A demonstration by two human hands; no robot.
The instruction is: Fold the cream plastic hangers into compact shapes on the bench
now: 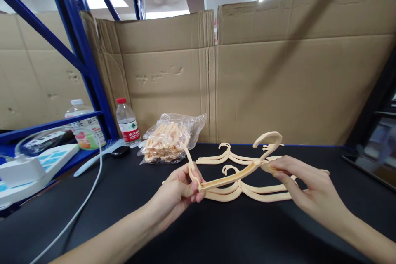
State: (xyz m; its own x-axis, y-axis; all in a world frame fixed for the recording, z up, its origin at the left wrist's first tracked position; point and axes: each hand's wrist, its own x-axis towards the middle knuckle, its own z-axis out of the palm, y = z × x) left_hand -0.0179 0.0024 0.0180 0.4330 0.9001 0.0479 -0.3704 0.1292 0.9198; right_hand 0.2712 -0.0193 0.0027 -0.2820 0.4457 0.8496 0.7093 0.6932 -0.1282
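My left hand pinches the far end of a beige plastic hanger arm. A slim curved beige piece rises from the same fingers; whether it is joined to the arm I cannot tell. My right hand is closed on the hanger beside its hook, thumb and fingers pressed together. The hanger is held up over the black table, its grooved inner side showing. Behind and below it lie several similar hangers, a front group and a back group, partly hidden by the held one and my hands.
A clear plastic bag of beige hanger parts sits at the back. Left of it stand a red-capped water bottle and a larger bottle. A white power strip and cable lie left. Cardboard walls the back.
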